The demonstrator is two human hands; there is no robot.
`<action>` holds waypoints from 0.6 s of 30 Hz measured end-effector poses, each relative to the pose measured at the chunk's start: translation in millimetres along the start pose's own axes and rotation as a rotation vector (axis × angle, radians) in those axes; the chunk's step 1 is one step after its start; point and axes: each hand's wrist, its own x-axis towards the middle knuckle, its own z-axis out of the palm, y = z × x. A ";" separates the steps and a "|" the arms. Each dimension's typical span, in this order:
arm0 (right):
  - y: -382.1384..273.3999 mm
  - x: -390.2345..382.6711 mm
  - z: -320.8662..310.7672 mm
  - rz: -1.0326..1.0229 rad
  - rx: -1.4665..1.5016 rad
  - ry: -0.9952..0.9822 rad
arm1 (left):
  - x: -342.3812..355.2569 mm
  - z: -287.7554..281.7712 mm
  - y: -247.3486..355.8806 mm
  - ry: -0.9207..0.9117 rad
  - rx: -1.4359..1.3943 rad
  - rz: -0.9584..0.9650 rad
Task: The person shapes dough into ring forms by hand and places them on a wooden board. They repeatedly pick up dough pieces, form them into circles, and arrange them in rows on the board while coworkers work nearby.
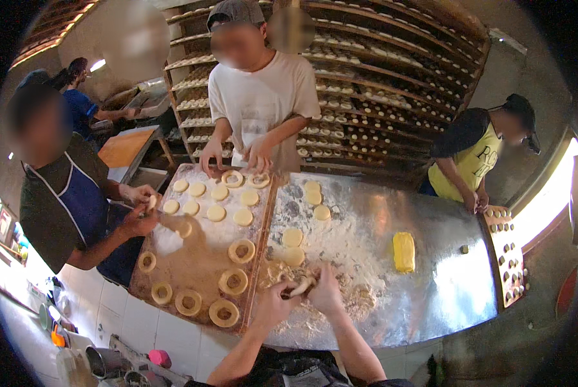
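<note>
Above the floury near part of the metal table, a piece of dough (pixel 301 287) is stretched between my two hands. My left hand (pixel 277 306) grips its left end, and my right hand (pixel 326 291) has the other end between closed fingers. Just beyond them lie two flat dough discs (pixel 293 238), with more discs (pixel 313 196) farther up the table. To my left, a wooden board (pixel 195 258) bears several dough rings (pixel 233 282) along its near half and right side. Small dough discs (pixel 216 213) lie in rows on its floury far half.
A yellow block (pixel 404 252) lies on the metal table (pixel 360 193) to the right. A person in white stands across, touching rings on the board. Another at left handles dough. A person in yellow stands beside a narrow tray (pixel 504 255) at right. Loaded shelves (pixel 366 71) fill the back.
</note>
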 end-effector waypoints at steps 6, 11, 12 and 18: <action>18.0 13.0 6.0 0.148 0.673 -0.292 | 9.7 33.6 -2.8 0.516 0.367 0.378; 19.5 4.5 -11.7 0.192 1.102 -0.436 | 5.2 37.9 -22.4 0.188 -0.089 0.165; 17.0 5.2 -11.6 0.266 1.158 -0.398 | 3.1 38.3 -25.4 0.214 -0.288 0.201; -5.3 13.5 23.6 -0.137 0.352 -0.335 | 4.6 26.2 -36.6 0.421 -1.004 0.170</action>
